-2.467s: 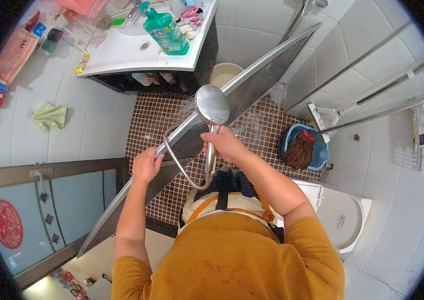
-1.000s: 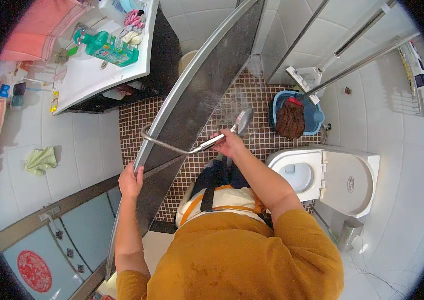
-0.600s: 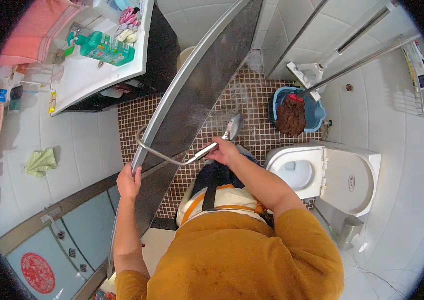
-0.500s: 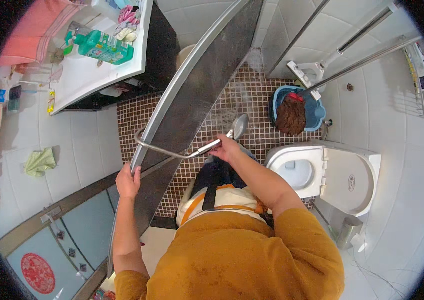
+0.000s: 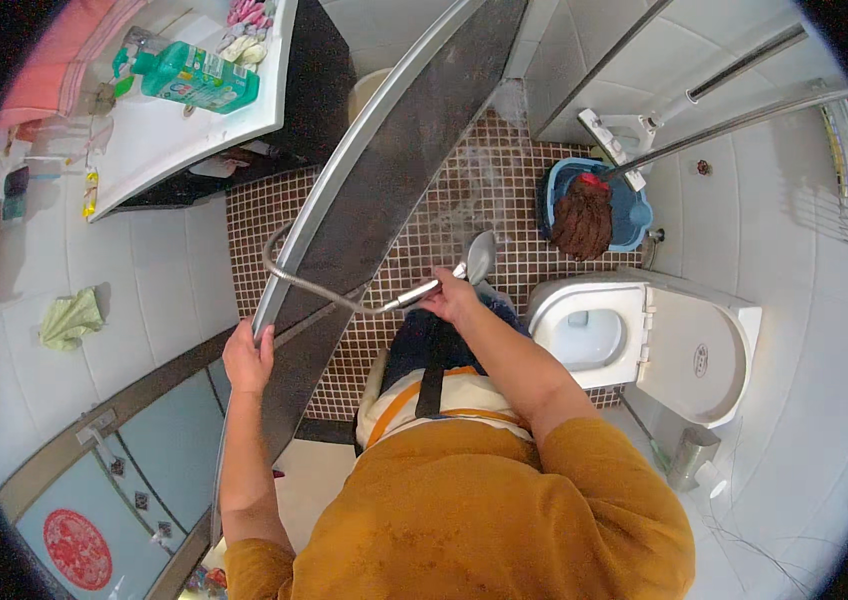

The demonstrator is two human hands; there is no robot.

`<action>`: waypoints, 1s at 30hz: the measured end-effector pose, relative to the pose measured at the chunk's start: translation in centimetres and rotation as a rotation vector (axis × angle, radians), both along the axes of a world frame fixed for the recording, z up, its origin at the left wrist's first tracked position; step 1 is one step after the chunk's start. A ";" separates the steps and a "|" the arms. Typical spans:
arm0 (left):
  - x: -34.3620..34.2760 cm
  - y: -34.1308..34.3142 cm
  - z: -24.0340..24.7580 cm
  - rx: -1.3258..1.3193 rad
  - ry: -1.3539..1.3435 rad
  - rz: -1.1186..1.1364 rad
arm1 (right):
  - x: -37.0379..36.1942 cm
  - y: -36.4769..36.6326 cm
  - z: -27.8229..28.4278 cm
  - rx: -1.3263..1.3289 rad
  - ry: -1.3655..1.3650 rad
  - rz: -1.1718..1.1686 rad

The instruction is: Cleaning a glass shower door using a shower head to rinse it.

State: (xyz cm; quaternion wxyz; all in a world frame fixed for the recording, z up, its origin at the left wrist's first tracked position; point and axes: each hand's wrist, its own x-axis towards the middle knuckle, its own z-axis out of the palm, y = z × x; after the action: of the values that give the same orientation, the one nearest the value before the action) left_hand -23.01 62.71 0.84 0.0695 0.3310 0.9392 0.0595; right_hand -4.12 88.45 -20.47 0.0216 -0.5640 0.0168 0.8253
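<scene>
My right hand (image 5: 452, 298) is wrapped round the handle of a chrome hand shower (image 5: 482, 256), whose round head hangs over the brown tiled floor. From the handle's end a metal hose (image 5: 309, 287) curves left across the framed edge of a tall dark panel door (image 5: 399, 150). On that door's pale metal frame, lower down, my left hand (image 5: 248, 357) is closed with the thumb on the near side. Whether water is running from the shower head cannot be made out.
To the right stand a toilet (image 5: 589, 340) with its lid raised and a blue bucket (image 5: 632, 215) holding a brown mop (image 5: 582, 218). Beyond the door is a white washbasin (image 5: 159, 150) with a green bottle (image 5: 199, 78) on it. A cloth (image 5: 72, 318) hangs on the left wall.
The view has shifted slightly, and most of the room sits a little further left. Both hands keep their holds, and the hand shower stays almost in the same place.
</scene>
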 end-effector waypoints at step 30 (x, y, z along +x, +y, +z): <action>-0.2 -1.0 -1.5 -0.013 -0.062 0.077 | 0.3 -7.5 -11.1 0.090 -0.218 -0.226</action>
State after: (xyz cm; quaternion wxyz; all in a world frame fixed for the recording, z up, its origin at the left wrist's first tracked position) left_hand -23.25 61.67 -0.68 0.0984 0.2923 0.9490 0.0662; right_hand -3.86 80.94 -31.55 0.1413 -0.6430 0.0410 0.7516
